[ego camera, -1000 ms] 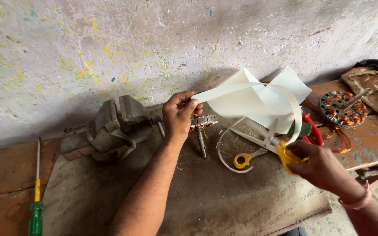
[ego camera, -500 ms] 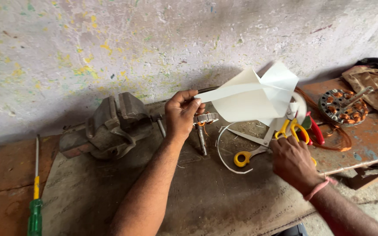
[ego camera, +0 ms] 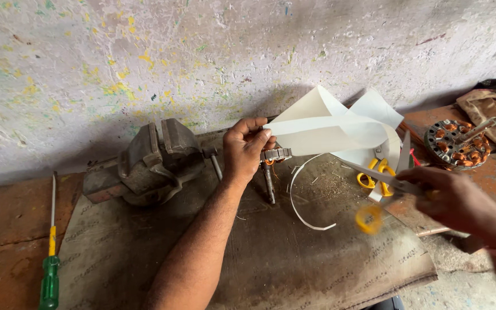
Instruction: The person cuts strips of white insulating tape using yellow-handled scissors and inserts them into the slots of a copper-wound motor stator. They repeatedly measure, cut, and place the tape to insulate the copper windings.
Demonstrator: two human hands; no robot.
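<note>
White paper sheet point(ego camera: 340, 129) w/ curled white strip point(ego camera: 305, 198); yellow-handled scissors point(ego camera: 394, 192), blurred; grey vise point(ego camera: 147, 161), dull & rusty; screwdriver point(ego camera: 50, 258) w/ green & yellow handle; motor stator point(ego camera: 452, 140) w/ copper-orange windings; brown mat point(ego camera: 271, 252); off-white wall point(ego camera: 202, 57) flecked yellow & green.

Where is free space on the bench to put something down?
Bare mat lies in front of the vise, beside the left forearm. It is crowded near the right hand: scissors, white paper, motor part.
</note>
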